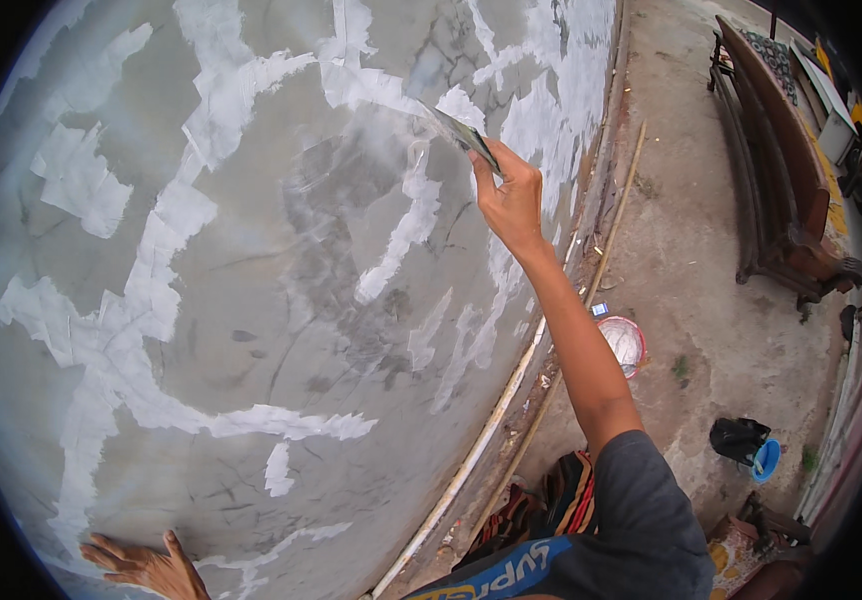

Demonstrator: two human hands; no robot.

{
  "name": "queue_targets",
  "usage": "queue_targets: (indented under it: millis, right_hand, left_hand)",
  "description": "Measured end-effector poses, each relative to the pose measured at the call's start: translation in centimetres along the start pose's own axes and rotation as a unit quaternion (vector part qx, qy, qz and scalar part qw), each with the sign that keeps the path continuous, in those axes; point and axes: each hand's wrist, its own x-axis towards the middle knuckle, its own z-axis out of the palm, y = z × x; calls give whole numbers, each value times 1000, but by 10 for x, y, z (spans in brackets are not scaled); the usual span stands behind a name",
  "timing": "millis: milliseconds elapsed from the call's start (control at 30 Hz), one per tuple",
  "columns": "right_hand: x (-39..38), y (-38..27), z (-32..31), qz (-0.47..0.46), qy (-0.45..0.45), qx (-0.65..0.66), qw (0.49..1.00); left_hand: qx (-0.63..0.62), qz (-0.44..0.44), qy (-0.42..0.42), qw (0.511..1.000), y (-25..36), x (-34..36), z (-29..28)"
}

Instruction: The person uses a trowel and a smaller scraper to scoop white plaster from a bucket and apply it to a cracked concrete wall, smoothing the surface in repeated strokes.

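Spreading filler on a grey patched plaster wall (251,300).
Right hand (511,200), arm outstretched, grips a flat metal scraper blade (463,135) against the wall; left hand (146,565) rests open, fingers splayed, near left.

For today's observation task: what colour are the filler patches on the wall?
White patches on a grey wall; head view.

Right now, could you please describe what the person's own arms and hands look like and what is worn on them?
Both hands are bare: no gloves, rings or watch show. The right hand leads into a bare forearm, with a short dark grey sleeve covering the upper arm. Of the left hand only the fingers and back show at the lower edge; its arm is out of view.
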Motion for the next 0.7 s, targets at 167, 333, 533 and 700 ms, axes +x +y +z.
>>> queue_targets:
  millis: [167,333,533,700]
  right_hand:
    - [-15,-14,8,-28,-49,-25,998]
    - [-36,-27,-8,-8,-124,38,992]
    - [-13,7,-7,112,9,-15,994]
    - [-11,20,34,-36,54,-21,998]
  left_hand:
    - [-17,-7,20,1000,-2,-5,4]
    - [-19,-11,-2,1000,-1,-5,1]
    - [-13,-11,17,1000,-8,-6,0]
    - [-50,-7,47,998,5,-1,-3]
